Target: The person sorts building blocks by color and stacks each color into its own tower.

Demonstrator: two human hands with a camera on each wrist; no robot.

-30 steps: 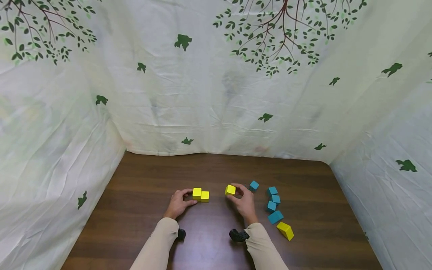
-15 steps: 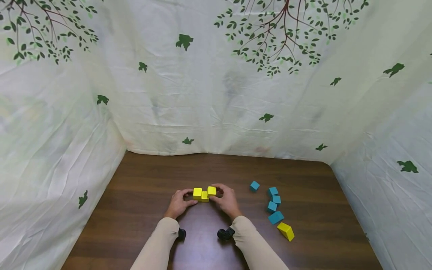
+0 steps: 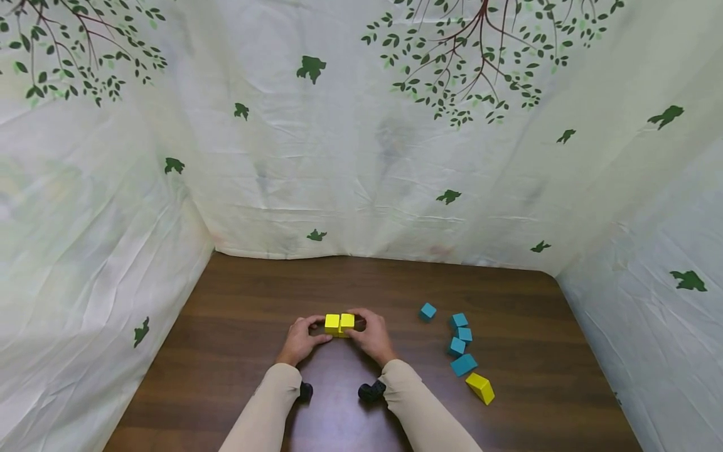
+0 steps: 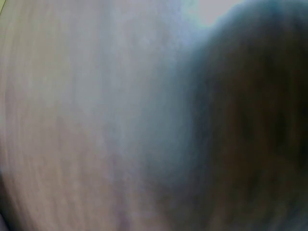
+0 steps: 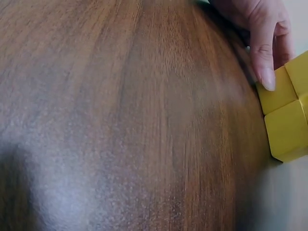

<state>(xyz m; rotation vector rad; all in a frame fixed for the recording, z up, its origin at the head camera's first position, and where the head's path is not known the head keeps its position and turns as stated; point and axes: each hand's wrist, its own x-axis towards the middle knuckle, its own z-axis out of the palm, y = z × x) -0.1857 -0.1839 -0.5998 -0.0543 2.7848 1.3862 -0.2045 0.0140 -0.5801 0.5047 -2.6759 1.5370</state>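
Observation:
In the head view, a yellow cube (image 3: 332,322) and a second yellow cube (image 3: 348,321) sit side by side, almost touching, on top of a lower yellow cube (image 3: 341,335) that is mostly hidden. My left hand (image 3: 301,341) pinches the left upper cube between thumb and fingers. From the other side, my right hand (image 3: 373,336) holds the right upper cube. The right wrist view shows a hand (image 5: 263,45) with its thumb on one yellow cube (image 5: 279,94) of the stack. The left wrist view is mostly blurred.
On the brown wooden table (image 3: 254,295), several blue cubes (image 3: 457,346) stand to the right, with a blue block (image 3: 464,365) and a longer yellow block (image 3: 480,388) nearer me. A pale leaf-printed curtain (image 3: 367,157) borders the table's back and sides.
My right hand has carried its yellow cube leftward, from apart on the right to beside the other upper cube. My left hand keeps its place on the left cube.

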